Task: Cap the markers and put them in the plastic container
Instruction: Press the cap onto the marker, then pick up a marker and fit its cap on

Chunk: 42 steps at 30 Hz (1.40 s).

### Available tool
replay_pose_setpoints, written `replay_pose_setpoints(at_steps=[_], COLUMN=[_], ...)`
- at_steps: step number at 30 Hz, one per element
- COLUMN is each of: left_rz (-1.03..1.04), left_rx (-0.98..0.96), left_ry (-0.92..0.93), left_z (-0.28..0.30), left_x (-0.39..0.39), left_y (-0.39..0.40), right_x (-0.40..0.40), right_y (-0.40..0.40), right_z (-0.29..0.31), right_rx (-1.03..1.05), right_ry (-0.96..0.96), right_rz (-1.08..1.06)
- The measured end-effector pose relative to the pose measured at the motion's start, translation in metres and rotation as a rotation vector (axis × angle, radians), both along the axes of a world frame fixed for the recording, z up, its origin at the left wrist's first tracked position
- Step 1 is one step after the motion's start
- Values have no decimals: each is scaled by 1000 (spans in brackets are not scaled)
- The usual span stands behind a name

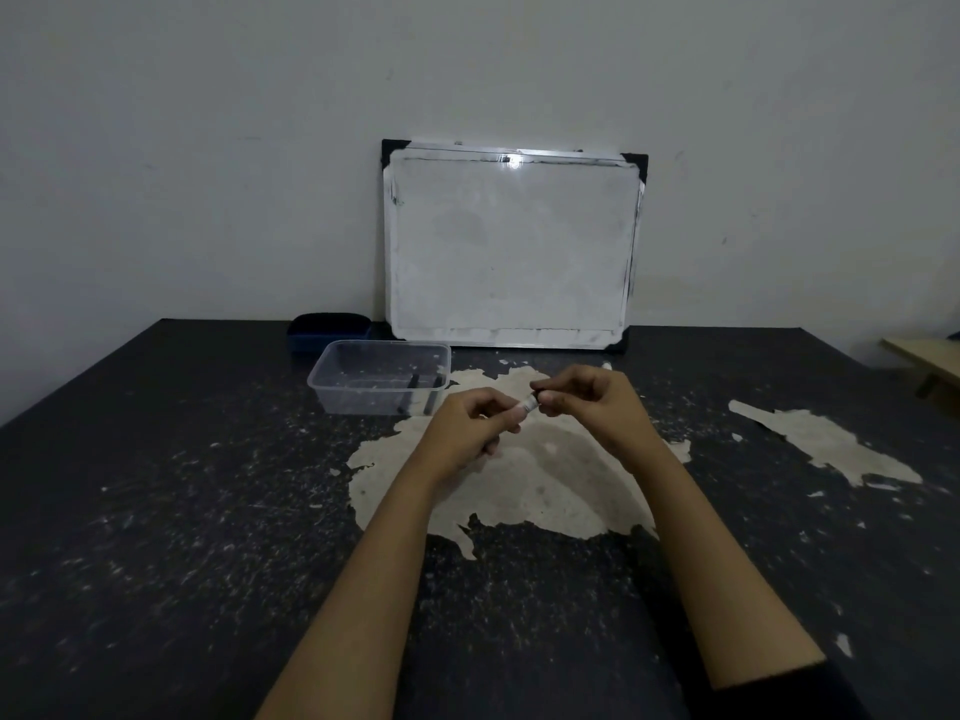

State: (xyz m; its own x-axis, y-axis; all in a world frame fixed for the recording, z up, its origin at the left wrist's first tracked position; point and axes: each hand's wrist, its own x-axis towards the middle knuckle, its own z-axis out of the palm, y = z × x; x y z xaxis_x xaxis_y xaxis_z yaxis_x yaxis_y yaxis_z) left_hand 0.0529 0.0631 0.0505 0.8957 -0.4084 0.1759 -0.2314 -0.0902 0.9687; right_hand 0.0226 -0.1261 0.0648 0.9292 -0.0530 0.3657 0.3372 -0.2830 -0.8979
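Note:
My left hand (pixel 470 426) is closed around a white marker (pixel 525 407), whose short end sticks out toward the right. My right hand (pixel 587 400) pinches a small dark cap (pixel 540 398) right at that end; cap and marker touch. Both hands hover over the middle of the table, above a pale worn patch. A clear plastic container (pixel 332 374) stands to the left and slightly behind the hands. Inside it lie at least two dark markers (pixel 430 394), seen through the wall.
A small whiteboard (pixel 511 246) leans against the wall at the back of the black table (pixel 182 511). A dark blue eraser (pixel 330 332) sits behind the container. A wooden piece (pixel 930 356) juts in at the far right edge.

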Motion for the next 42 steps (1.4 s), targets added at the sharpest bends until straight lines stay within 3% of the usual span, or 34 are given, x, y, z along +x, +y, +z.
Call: replay_pose_setpoints(at_steps=[5, 8, 13, 15, 22, 27, 36, 38, 42], left_rz=[234, 262, -80, -159, -287, -244, -206, -238, -332], left_rx=[190, 169, -283, -343, -254, -57, -38, -143, -261], left_ry=[-266, -325, 157, 251, 377, 321, 308, 378, 418], left_z=[-4, 0, 15, 15, 13, 8, 9, 11, 14], left_x=[-3, -6, -5, -4, -5, -2, -3, -6, -11], left_y=[-15, -21, -17, -17, -18, -14, -19, -22, -32], right_x=[-1, -2, -4, -4, -4, -4, -4, -5, -4], right_y=[0, -4, -1, 0, 0, -3, -6, -7, -9], right_z=[-4, -2, 10, 11, 7, 3, 5, 10, 15], right_rx=[67, 169, 456, 476, 301, 95, 63, 125, 544], right_ry=[40, 64, 91, 84, 23, 26, 55, 91, 313], right_rz=[-38, 5, 168, 179, 124, 43, 22, 36, 175])
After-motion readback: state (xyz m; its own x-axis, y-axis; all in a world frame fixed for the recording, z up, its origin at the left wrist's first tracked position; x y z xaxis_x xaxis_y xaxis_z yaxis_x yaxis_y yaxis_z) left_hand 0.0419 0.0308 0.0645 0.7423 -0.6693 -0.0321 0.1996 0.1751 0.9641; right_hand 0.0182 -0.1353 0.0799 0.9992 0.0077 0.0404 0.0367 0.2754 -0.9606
